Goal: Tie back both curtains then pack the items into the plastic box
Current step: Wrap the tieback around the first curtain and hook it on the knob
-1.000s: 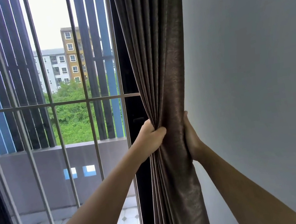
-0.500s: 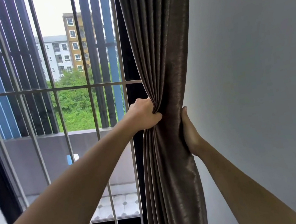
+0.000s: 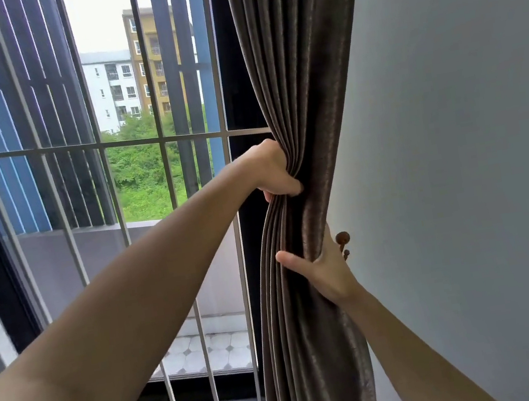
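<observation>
As left hand point(image 3: 273, 173) grips curtain point(image 3: 294, 57), right hand point(image 3: 327, 271) (thumb out) slid lower.

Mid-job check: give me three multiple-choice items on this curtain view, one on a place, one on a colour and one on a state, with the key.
1. Where is the brown knobbed hook?
A) on the wall, right of the curtain
B) on the window bars
C) on the floor

2. What colour is the curtain?
A) white
B) grey-brown
C) red

3. What is the left hand doing?
A) lying flat on the wall
B) gripping the gathered curtain
C) hanging idle

Key: 1 A, the hook sticks out of the wall just beside the right hand. 2 B, the folds are a dull grey-brown. 3 B, its fingers are curled round the bunched folds.
</observation>
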Available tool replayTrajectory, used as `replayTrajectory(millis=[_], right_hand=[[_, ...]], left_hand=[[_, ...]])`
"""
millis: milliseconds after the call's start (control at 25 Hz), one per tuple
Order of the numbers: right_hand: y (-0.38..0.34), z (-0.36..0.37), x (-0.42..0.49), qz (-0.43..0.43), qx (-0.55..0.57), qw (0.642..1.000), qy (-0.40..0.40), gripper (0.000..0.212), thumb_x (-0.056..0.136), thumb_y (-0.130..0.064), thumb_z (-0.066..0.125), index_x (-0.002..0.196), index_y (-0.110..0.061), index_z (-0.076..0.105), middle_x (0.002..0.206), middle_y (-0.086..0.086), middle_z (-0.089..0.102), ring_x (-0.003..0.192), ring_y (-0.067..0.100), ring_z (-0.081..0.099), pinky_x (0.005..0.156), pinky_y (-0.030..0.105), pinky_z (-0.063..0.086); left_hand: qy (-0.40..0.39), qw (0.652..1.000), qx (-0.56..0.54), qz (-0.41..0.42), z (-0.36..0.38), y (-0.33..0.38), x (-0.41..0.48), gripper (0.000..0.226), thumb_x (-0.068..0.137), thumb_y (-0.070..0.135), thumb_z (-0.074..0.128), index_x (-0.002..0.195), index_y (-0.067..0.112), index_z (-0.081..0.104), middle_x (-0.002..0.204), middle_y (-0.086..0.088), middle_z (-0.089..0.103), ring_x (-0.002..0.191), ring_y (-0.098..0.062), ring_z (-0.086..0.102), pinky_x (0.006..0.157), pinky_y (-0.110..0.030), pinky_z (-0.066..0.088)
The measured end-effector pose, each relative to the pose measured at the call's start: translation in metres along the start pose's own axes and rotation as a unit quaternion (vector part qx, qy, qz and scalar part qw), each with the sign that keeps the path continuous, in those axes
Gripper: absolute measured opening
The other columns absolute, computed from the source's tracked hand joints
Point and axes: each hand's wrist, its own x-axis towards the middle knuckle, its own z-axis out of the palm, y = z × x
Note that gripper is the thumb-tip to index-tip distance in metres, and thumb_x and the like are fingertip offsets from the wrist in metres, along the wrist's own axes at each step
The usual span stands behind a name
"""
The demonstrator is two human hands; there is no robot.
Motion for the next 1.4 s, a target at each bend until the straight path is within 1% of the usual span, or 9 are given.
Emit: replayTrajectory(millis=[160, 280, 400, 640, 760, 840, 1000, 1280, 1400], right_hand=[[0.000, 0.005, 0.003, 0.027, -0.041, 0.998, 0.043, 0.084, 0.070, -0.028, 0.081, 0.135, -0.029, 0.029, 0.112, -0.022, 0.049, 0.099, -0.005, 0.053, 0.090, 0.012, 0.041], [0.000, 0.009, 0.004, 0.025, -0.022, 0.997, 0.069, 0.084, 0.064, -0.031, 0.085, 0.131, -0.030, 0.033, 0.113, -0.018, 0.054, 0.101, -0.003, 0.056, 0.082, 0.007, 0.045], [0.004, 0.014, 0.008, 0.011, -0.017, 0.995, 0.100, 0.094, 0.057, -0.043, 0.087, 0.134, -0.028, 0.035, 0.117, -0.012, 0.057, 0.107, 0.002, 0.057, 0.089, 0.014, 0.048], [0.007, 0.014, 0.010, -0.010, -0.039, 0.991, 0.125, 0.062, 0.065, -0.014, 0.075, 0.119, -0.020, 0.046, 0.089, -0.008, 0.060, 0.082, 0.006, 0.063, 0.072, 0.019, 0.055], [0.013, -0.018, 0.005, -0.010, -0.016, 0.996, 0.092, 0.059, 0.056, -0.021, 0.069, 0.112, -0.011, 0.052, 0.091, -0.001, 0.061, 0.083, 0.012, 0.063, 0.074, 0.025, 0.053], [0.017, -0.040, 0.001, -0.016, -0.010, 0.996, 0.083, 0.055, 0.051, -0.026, 0.066, 0.101, -0.007, 0.056, 0.088, 0.004, 0.061, 0.081, 0.018, 0.062, 0.073, 0.030, 0.051], [0.019, -0.060, 0.001, -0.010, -0.004, 0.998, 0.064, 0.040, 0.054, -0.010, 0.065, 0.093, -0.011, 0.057, 0.081, -0.004, 0.060, 0.076, 0.011, 0.062, 0.070, 0.026, 0.049], [0.016, -0.081, -0.001, -0.035, -0.004, 0.999, 0.036, 0.029, 0.057, -0.009, 0.067, 0.083, -0.020, 0.059, 0.077, 0.002, 0.059, 0.074, 0.024, 0.063, 0.068, 0.035, 0.053], [0.012, -0.100, -0.007, -0.037, -0.004, 0.998, 0.049, 0.036, 0.062, 0.011, 0.061, 0.072, -0.023, 0.058, 0.064, -0.013, 0.061, 0.064, 0.009, 0.062, 0.060, 0.024, 0.052]], left_hand=[[-0.052, 0.993, -0.110, 0.010, -0.001, 0.008, -0.002, 0.026, 0.078, 0.006, 0.066, 0.101, -0.002, 0.059, 0.087, -0.011, 0.065, 0.062, -0.018, 0.069, 0.054, -0.022, 0.058], [-0.090, 0.981, -0.167, 0.048, 0.001, 0.010, -0.007, 0.022, 0.082, 0.003, 0.063, 0.103, 0.005, 0.061, 0.093, -0.008, 0.064, 0.067, -0.016, 0.069, 0.059, -0.020, 0.057], [-0.117, 0.973, -0.189, 0.068, 0.001, 0.012, -0.012, 0.019, 0.084, 0.000, 0.059, 0.103, 0.005, 0.062, 0.088, -0.005, 0.063, 0.064, -0.011, 0.068, 0.059, -0.018, 0.056], [-0.102, 0.959, -0.260, 0.053, 0.010, 0.006, -0.015, 0.021, 0.081, 0.001, 0.062, 0.102, 0.006, 0.063, 0.094, -0.006, 0.064, 0.077, -0.015, 0.067, 0.068, -0.022, 0.058], [-0.133, 0.900, -0.403, 0.103, 0.023, -0.008, -0.028, 0.023, 0.086, 0.017, 0.065, 0.108, 0.016, 0.059, 0.098, 0.000, 0.067, 0.091, -0.014, 0.067, 0.077, -0.024, 0.057], [-0.121, 0.854, -0.493, 0.111, 0.038, -0.019, -0.034, 0.031, 0.088, 0.033, 0.059, 0.115, 0.017, 0.055, 0.097, -0.003, 0.065, 0.086, -0.016, 0.067, 0.077, -0.024, 0.056], [0.012, 0.890, -0.450, -0.064, 0.098, -0.040, -0.023, 0.031, 0.092, 0.028, 0.059, 0.117, 0.009, 0.060, 0.092, -0.010, 0.063, 0.068, -0.015, 0.066, 0.063, -0.021, 0.058], [-0.047, 0.903, -0.406, -0.132, 0.178, -0.060, -0.007, 0.015, 0.091, 0.012, 0.057, 0.103, 0.008, 0.066, 0.089, -0.008, 0.065, 0.069, -0.016, 0.069, 0.064, -0.022, 0.058], [-0.060, 0.912, -0.381, -0.136, 0.198, -0.057, 0.003, 0.016, 0.091, 0.013, 0.058, 0.103, 0.005, 0.066, 0.090, -0.009, 0.065, 0.069, -0.017, 0.068, 0.070, -0.027, 0.060]])
